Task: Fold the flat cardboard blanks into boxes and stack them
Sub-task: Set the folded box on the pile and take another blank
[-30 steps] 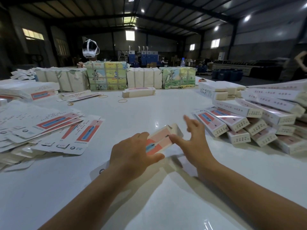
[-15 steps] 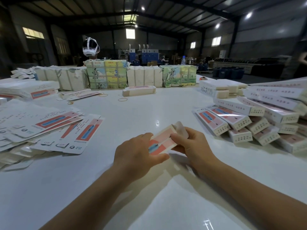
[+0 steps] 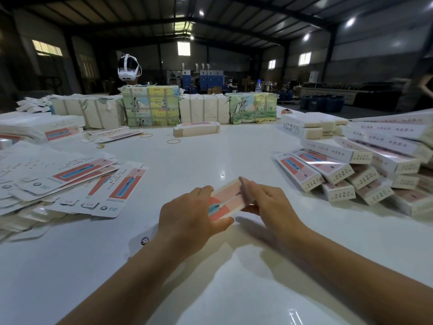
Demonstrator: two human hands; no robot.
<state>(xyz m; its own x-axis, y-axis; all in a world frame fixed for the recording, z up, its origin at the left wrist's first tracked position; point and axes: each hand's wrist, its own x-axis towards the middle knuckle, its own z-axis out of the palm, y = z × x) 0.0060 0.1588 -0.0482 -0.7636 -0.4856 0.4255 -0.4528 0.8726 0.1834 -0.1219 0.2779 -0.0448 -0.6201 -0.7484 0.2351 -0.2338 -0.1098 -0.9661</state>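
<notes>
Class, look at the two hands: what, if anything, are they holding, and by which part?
Both hold one partly folded box. The left hand grips its near end, thumb underneath; the right hand pinches the far end at the end flap.

A glossy white counter (image 3: 210, 148) fills the lower view. At its far edge, around 12 o'clock, stands a row of wrapped bundles: a torn white bundle (image 3: 89, 112) at 11 o'clock, a green and yellow printed bundle (image 3: 151, 105) touching it, a taped white bundle (image 3: 203, 109) next, and a green illustrated bundle (image 3: 253, 105) at 1 o'clock. Rubber bands (image 3: 173, 141) lie loose on the counter in front of them. Behind the printed bundle a person wears a white headset (image 3: 128, 68). A clear water bottle (image 3: 258, 85) stands beyond the row. Blue drums (image 3: 322, 102) sit on the floor at 2 o'clock, and blue machines (image 3: 202, 76) line the back wall.
</notes>
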